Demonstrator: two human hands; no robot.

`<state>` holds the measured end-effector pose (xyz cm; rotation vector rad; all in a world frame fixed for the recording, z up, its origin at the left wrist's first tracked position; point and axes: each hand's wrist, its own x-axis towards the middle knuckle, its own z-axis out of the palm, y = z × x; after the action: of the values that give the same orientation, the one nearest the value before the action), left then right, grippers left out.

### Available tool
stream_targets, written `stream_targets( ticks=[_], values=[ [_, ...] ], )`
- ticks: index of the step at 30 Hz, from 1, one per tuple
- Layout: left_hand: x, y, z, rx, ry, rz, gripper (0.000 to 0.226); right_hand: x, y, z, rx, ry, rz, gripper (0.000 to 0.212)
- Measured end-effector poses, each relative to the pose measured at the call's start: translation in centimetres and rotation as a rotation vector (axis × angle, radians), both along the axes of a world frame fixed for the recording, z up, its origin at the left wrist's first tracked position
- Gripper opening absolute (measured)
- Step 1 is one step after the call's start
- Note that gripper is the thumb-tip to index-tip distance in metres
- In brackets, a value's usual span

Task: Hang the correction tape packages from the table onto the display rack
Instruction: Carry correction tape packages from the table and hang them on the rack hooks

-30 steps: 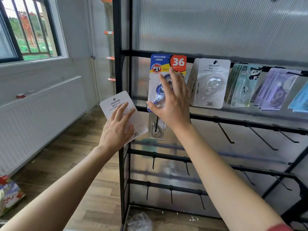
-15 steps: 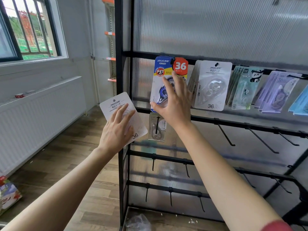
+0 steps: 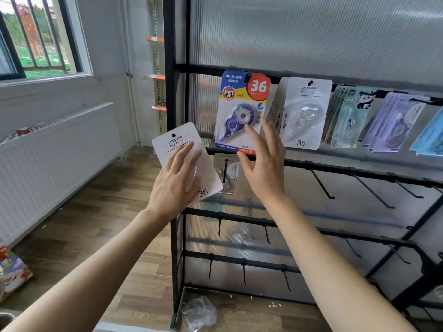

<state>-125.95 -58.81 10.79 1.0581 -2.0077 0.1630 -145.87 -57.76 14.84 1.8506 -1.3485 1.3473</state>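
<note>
Head view: blue correction tape package (image 3: 242, 104) hung from the top rail of the display rack (image 3: 170, 97), a second one in hand.
Person's right hand (image 3: 263, 168) was released, fingers spread, just before the blue card's lower right corner; contact unclear. Their left hand (image 3: 176, 185) grasped a white correction tape package (image 3: 178, 140), tilted, beside the rack's left post.
</note>
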Motion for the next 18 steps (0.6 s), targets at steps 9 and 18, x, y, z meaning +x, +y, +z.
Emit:
stream_targets(
  ticks=[9, 18],
  values=[
    [-3.9, 2.2, -0.3, -0.140, -0.056, -0.234, 0.055, -1.7, 5.7, -3.6, 0.675, -0.438, 0.560, 0.028],
    [-8.3, 2.5, 1.2, -0.219, -0.170, -0.312, 0.064, -5.4, 7.1, -3.4, 0.603, -0.562, 0.439, 0.026]
  ],
)
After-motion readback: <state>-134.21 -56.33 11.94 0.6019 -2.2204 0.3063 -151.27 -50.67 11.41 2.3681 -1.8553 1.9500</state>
